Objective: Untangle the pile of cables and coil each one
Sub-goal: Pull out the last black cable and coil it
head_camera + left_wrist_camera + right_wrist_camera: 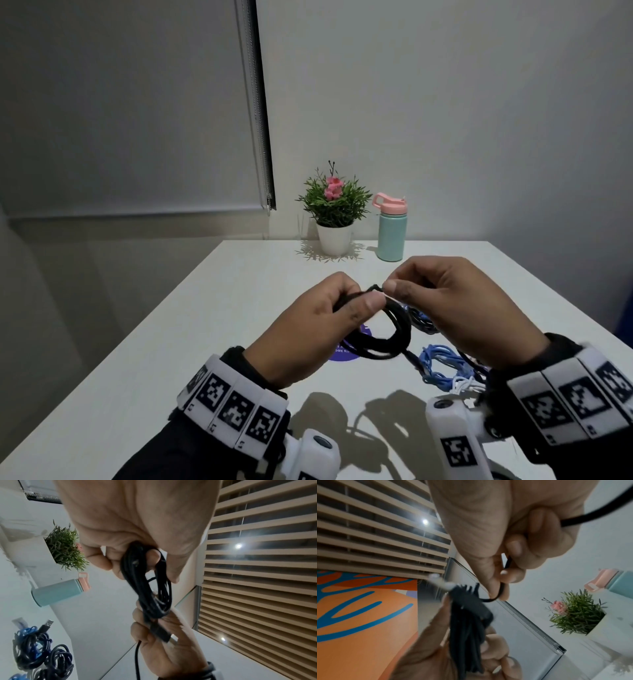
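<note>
Above the white table (212, 342), my left hand (356, 301) grips the top of a black cable coil (387, 339), several loops hanging below the fist. My right hand (394, 282) pinches the loose end of that same black cable just right of the left thumb. In the left wrist view the black coil (147, 582) runs down to a USB plug (161, 632) lying across the right hand's fingers. In the right wrist view the thumb and index finger pinch a thin black strand (500, 592) curving into the bundle (467, 628). A tangle of blue cables (442, 366) and a white cable (462, 383) lie under my right wrist.
A potted plant (334, 212) and a teal bottle with a pink lid (392, 233) stand at the table's far edge. A dark blue coil (421, 318) and a purple round sticker (346, 354) lie beneath the hands. A roller blind hangs at the left.
</note>
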A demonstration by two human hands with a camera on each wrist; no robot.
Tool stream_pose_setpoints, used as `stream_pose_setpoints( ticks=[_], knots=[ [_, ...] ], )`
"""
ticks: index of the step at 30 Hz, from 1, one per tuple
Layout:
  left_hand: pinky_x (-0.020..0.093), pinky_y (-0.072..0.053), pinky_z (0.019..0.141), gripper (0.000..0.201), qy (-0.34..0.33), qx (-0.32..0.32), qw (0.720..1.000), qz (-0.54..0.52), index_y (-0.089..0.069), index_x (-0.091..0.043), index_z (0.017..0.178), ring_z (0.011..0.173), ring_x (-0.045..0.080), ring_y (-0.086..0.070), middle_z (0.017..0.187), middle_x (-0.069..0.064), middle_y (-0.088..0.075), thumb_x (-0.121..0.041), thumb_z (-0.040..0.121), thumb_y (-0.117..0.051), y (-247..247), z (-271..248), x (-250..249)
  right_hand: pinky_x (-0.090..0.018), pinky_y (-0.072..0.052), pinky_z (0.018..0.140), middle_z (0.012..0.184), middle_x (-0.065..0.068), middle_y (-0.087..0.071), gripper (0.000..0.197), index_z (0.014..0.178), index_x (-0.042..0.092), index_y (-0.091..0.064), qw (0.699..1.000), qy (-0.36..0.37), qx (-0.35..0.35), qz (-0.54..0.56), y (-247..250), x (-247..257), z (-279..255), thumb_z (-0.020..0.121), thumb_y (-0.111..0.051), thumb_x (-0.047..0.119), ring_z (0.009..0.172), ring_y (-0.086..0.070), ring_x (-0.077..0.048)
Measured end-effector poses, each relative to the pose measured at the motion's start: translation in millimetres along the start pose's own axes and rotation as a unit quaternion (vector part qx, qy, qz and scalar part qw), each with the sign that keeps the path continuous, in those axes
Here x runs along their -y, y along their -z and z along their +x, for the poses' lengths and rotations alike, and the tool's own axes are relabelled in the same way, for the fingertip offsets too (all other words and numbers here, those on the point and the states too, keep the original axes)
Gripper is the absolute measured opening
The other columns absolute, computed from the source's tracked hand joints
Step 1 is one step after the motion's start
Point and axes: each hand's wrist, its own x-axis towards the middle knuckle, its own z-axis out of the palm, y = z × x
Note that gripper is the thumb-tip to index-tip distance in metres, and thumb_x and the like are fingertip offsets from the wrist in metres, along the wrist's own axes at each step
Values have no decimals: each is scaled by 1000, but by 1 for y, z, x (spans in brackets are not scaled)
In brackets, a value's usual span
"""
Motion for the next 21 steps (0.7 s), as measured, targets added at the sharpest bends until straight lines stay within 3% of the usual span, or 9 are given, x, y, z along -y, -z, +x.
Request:
stream_pose_setpoints(
  ticks=[3, 6, 9, 12, 13, 15, 17, 19, 21],
  knots=[
    [18, -43, 63, 46, -24, -32, 999, 0, -50, -6, 89, 65, 12, -48, 76, 6, -51, -50, 85, -62, 2, 2, 2, -18, -34, 51, 53, 11, -59, 19, 77, 24, -73, 998, -21, 63, -14, 1, -2, 0, 91, -65, 35, 46, -43, -1],
    [13, -43, 60, 42, -35, -49, 998, 2, -53, -11, 91, 62, 7, -49, 72, -4, -54, -52, 85, -62, 0, 3, 2, -16, -37, 50, 55, 16, -61, 20, 79, 29, -74, 995, -3, 94, -32, 2, -2, -2, 92, -63, 39, 49, -48, -1],
    [10, -43, 63, 40, -48, -38, 998, -9, -60, -20, 110, 63, -1, -55, 67, -19, -62, -54, 87, -60, -1, 3, -2, -36, -52, 80, 80, 6, -74, 18, 85, 26, -73, 988, 6, 152, 21, 3, 1, -3, 94, -61, 35, 75, -64, -7],
    [9, -41, 59, 35, -70, -39, 997, 18, -71, -27, 93, 58, 0, -50, 64, -15, -54, -58, 87, -57, 0, 3, -3, -52, -49, 87, 86, -7, -73, 22, 86, 18, -72, 980, -10, 194, 43, 1, 4, -5, 95, -61, 35, 79, -59, -13],
    [10, -40, 57, 38, -69, -54, 996, 29, -70, -27, 87, 57, 2, -47, 64, -11, -51, -62, 85, -56, 1, 3, -1, -51, -49, 79, 82, -5, -73, 22, 86, 18, -72, 983, -8, 179, 32, -1, 5, -5, 96, -61, 34, 76, -57, -11],
    [13, -41, 57, 45, -51, -98, 993, 46, -68, -23, 85, 57, 5, -48, 63, -9, -51, -66, 85, -55, 3, 5, 4, -35, -46, 61, 73, 10, -70, 15, 87, 22, -72, 998, 16, 66, 13, -2, 8, -5, 95, -61, 28, 65, -57, 1],
    [17, -45, 60, 46, -34, -138, 988, 52, -67, -20, 88, 61, 6, -54, 65, -10, -57, -63, 87, -52, 5, 8, 8, -20, -46, 61, 77, 14, -69, 9, 88, 27, -72, 995, 76, -65, 23, 1, 17, -7, 93, -64, 26, 67, -61, -2],
    [17, -47, 59, 46, -32, -150, 988, 34, -64, -15, 91, 61, 4, -58, 67, -10, -61, -60, 88, -51, 7, 9, 11, -15, -45, 59, 77, 14, -67, 11, 89, 30, -75, 993, 115, -38, 6, 1, 28, -12, 90, -64, 35, 70, -62, -2],
    [14, -49, 58, 39, -37, -133, 990, -5, -62, -16, 91, 63, 2, -61, 69, -9, -62, -54, 93, -56, 6, 9, 11, -23, -44, 63, 78, 11, -62, 25, 97, 39, -74, 989, 103, 25, -103, -6, 28, -16, 88, -55, 51, 75, -59, -2]
  ],
)
